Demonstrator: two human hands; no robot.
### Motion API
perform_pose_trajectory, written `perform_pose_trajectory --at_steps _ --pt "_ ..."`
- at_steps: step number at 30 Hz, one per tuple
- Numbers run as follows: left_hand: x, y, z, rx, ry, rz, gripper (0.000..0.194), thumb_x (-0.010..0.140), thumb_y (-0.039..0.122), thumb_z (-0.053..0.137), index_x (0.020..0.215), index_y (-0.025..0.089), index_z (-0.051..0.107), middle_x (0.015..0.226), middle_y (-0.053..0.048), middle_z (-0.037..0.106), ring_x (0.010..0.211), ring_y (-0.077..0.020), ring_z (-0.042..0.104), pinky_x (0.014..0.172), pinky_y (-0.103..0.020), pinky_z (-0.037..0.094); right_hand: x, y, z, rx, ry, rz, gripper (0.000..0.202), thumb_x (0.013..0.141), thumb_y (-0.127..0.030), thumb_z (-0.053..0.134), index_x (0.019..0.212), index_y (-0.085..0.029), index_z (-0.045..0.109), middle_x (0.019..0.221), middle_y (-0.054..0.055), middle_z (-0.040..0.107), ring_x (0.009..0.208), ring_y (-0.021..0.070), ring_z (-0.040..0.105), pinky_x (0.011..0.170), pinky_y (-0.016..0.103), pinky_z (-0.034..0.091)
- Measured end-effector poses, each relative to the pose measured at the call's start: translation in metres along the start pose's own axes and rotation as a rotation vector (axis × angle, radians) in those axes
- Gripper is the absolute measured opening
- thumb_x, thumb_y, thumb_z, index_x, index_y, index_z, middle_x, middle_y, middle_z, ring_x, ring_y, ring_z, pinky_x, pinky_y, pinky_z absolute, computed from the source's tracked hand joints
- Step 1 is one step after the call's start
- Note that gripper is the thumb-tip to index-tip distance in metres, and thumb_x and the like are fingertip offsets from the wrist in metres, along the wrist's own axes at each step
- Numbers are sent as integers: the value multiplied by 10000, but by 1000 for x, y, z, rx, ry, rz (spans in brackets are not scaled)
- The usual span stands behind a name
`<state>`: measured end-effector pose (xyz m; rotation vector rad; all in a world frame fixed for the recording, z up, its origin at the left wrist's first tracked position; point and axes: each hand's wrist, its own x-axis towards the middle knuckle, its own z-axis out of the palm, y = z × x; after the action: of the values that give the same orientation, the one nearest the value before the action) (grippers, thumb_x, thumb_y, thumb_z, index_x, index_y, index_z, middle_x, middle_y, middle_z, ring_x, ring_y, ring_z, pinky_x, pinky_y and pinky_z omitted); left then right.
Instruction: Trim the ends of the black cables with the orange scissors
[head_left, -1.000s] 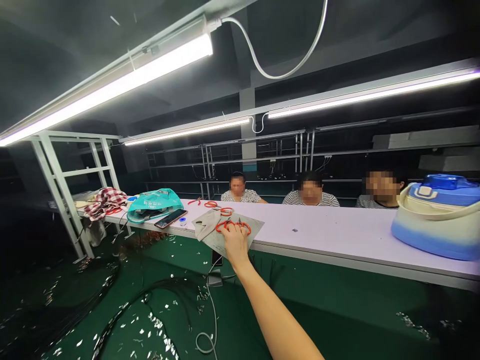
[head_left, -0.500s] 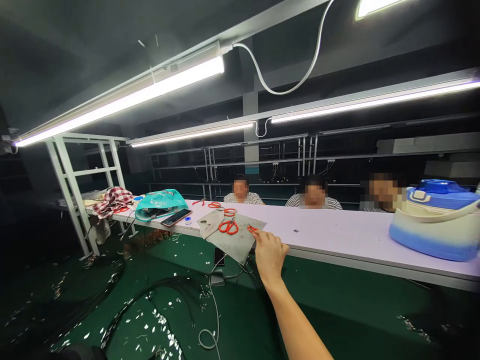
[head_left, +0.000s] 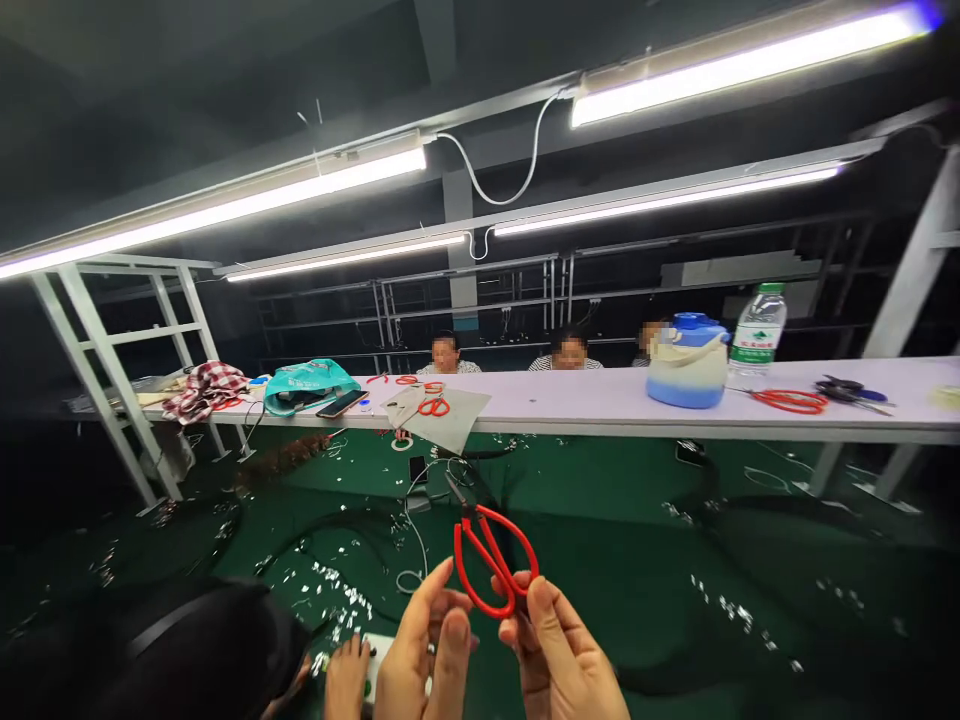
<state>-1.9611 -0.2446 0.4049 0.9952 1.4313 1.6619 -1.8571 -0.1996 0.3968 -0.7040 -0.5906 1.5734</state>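
Red-handled scissors [head_left: 495, 560] are held up at the lower middle, their dark blades pointing up and to the left. My right hand [head_left: 566, 640] pinches the right handle loop between thumb and fingers. Just left of the loops, my left hand [head_left: 431, 640] has its thumb and fingers apart and holds nothing. On the long pale bench [head_left: 600, 405] beyond, another red pair of scissors [head_left: 433, 406] lies on a grey sheet [head_left: 457, 425].
A person's dark head [head_left: 217, 650] and hand [head_left: 349, 675] are at lower left. The bench bears a teal bag [head_left: 311, 385], phone [head_left: 341, 403], blue-and-cream jug [head_left: 686, 365], bottle [head_left: 757, 335] and more tools [head_left: 791, 400]. People sit behind it. Cables lie below.
My right hand has left the bench and now holds red scissors close to the camera. My left hand has come into view. The view has shifted right, showing the bottle and more tools.
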Motion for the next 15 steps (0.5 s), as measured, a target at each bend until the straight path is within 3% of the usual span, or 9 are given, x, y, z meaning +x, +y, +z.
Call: perform_pose_trajectory --at_steps 3,7,12,15 --pt "-28 12 0 -49 -3 43 518 711 526 609 1051 137 641 704 -65 676 530 -142 575 405 -191 405 -52 8 -2 -45 -42 -3 350 660 -490 693 827 -187 640 660 11 634 557 147 571 526 260 479" --pt "-68 14 -13 -50 -31 45 507 708 551 593 954 118 686 508 -14 592 398 -102 489 337 -168 362 -102 15 -16 -63 -46 -14 317 643 -450 721 805 -186 654 607 -2 604 567 136 547 554 245 473" --pt "-99 5 -39 18 -69 91 383 689 488 647 855 151 721 440 30 518 328 -51 408 320 -133 332 -132 10 -38 -85 112 -140 265 617 -429 745 725 -199 670 701 -1 624 571 102 496 580 209 458" --pt "-108 -3 -39 -21 -48 42 378 671 490 659 829 151 719 440 32 513 305 -50 405 293 -133 316 -142 7 -44 -174 110 -150 275 637 -451 724 737 -199 677 641 -2 599 569 112 494 579 213 450"
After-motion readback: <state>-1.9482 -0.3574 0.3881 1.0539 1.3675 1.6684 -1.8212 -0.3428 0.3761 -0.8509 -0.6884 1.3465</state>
